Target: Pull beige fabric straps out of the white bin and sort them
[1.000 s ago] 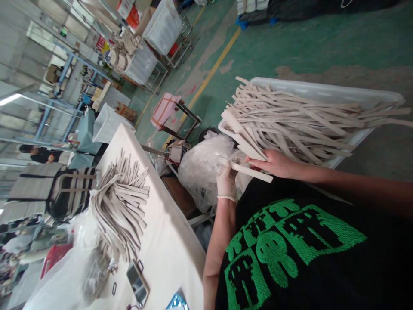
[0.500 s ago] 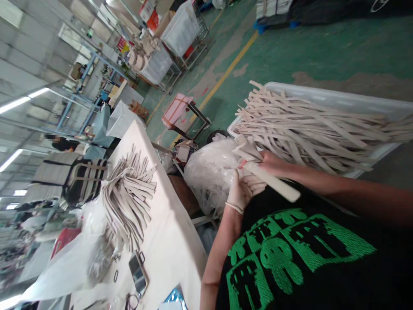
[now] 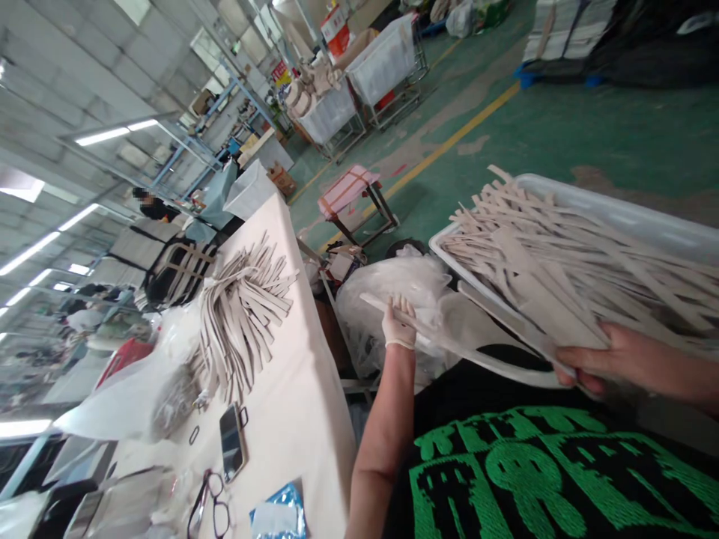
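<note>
My left hand [image 3: 399,323], in a white glove, is closed around one end of a long pale fabric strip [image 3: 477,358]. The strip sags in front of my dark shirt towards my right hand [image 3: 610,361]. That hand is bare and grips a bundle of flat beige strips [image 3: 542,281] over the near edge of a white plastic bin [image 3: 623,212]. Many loose strips [image 3: 483,213] fill the bin. A clear plastic bag [image 3: 387,281] bulges just behind my left hand.
On the white table [image 3: 314,419] to the left lie a tied bunch of strips [image 3: 241,314], a phone [image 3: 231,443], glasses [image 3: 216,501] and a blue packet [image 3: 279,513]. Beyond stand a pink-topped stool [image 3: 348,191] and wheeled carts [image 3: 382,60]. A person [image 3: 154,206] is far off.
My hands have moved apart. The right went to the right with the bundle, now over the bin; the left moved slightly left, drawing one strip out between them. The view has shifted.
</note>
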Demonstrator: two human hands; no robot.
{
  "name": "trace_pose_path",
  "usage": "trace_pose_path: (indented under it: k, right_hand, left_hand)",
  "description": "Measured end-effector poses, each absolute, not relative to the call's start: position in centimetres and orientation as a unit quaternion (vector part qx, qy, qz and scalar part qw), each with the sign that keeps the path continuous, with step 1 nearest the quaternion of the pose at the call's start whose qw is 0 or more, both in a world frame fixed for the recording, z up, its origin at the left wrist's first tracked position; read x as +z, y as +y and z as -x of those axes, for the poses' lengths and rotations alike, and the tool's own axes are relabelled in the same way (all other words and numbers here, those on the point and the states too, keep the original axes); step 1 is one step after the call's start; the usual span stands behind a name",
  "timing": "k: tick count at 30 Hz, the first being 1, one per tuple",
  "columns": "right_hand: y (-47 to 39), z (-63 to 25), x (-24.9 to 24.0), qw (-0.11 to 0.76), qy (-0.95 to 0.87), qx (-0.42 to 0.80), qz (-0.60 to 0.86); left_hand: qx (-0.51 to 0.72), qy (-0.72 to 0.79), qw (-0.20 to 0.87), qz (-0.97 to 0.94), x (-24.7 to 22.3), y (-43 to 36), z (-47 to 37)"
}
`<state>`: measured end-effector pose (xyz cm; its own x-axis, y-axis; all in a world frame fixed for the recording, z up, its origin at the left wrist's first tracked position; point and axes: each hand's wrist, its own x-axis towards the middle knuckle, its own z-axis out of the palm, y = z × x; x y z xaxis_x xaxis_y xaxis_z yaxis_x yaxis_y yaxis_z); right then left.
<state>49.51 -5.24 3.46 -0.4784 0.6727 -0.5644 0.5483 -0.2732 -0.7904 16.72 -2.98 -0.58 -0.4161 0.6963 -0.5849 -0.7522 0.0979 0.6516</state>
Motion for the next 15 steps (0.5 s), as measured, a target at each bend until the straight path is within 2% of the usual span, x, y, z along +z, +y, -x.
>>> trace_pose_path:
  k: [4,9,15]
  right_hand:
    - [-5.0,-44.6,4.2,0.106,-0.615,0.597,0.505]
    - [-3.7,-40.1,4.3,0.197,-0.584,0.614,0.494]
    - [-3.8,-38.6,3.7,0.237,-0.557,0.624,0.494]
  left_hand:
    - [0.674,0.493,0.549,-0.031,0.5,-4.0,-19.0]
    - [0.622,0.512,0.549,-0.222,0.8,-6.3,-23.2]
    - [0.552,0.539,0.535,-0.344,1.8,-6.8,-24.4]
